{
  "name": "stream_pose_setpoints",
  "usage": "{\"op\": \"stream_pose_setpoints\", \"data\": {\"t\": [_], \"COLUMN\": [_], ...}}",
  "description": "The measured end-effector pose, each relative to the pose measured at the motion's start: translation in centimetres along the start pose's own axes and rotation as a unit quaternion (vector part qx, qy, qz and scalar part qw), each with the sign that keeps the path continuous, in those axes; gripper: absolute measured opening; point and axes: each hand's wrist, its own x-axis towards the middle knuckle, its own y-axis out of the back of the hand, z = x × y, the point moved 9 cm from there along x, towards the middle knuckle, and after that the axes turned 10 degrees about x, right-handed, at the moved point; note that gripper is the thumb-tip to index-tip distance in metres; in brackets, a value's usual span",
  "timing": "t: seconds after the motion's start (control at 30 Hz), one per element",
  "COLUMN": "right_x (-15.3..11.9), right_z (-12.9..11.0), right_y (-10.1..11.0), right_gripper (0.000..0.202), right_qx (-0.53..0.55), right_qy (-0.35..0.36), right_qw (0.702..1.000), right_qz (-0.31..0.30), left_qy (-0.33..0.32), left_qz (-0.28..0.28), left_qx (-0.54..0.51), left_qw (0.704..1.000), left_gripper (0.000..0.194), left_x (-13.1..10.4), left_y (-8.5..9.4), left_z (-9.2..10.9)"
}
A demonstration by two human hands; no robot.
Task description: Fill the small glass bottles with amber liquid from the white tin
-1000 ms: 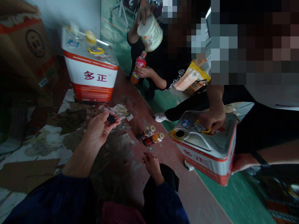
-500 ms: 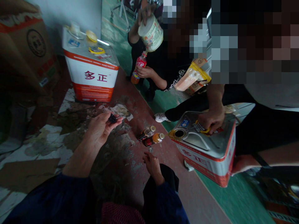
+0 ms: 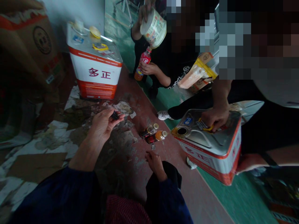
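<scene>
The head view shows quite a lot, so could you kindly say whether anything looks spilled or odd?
Yes: a yellowish smear surrounds the mouth of the open can, perhaps spilled contents, and ragged, stained paper litters the floor left of the left hand.

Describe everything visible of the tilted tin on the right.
The boxy tin looks metal: silvery top, white sides with red-orange bands and dark red characters. Its round mouth is uncovered, edged in yellow; a blue label and yellow handle share the top. It tips toward two bottles, a co-worker's hand on the handle, another hand against its side.
</scene>
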Motion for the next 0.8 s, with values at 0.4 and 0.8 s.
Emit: {"op": "stream_pose_setpoints", "data": {"t": [0.4,0.8], "right_x": [0.9,2.4], "right_z": [-1.2,-8.3], "right_y": [-5.6,-17.5], "right_gripper": [0.037,0.037], "right_qx": [-0.072,-0.093], "right_qy": [0.064,0.181], "right_qw": [0.990,0.960], "right_qz": [-0.100,-0.191], "left_qy": [-0.033,-0.066], "left_qz": [0.119,0.099], "left_qx": [-0.049,-0.056], "left_qw": [0.991,0.991], "left_gripper": [0.015,0.030], "left_x": [0.7,0.4], "left_y": [5.6,7.7], "left_z": [3.7,5.7]}}
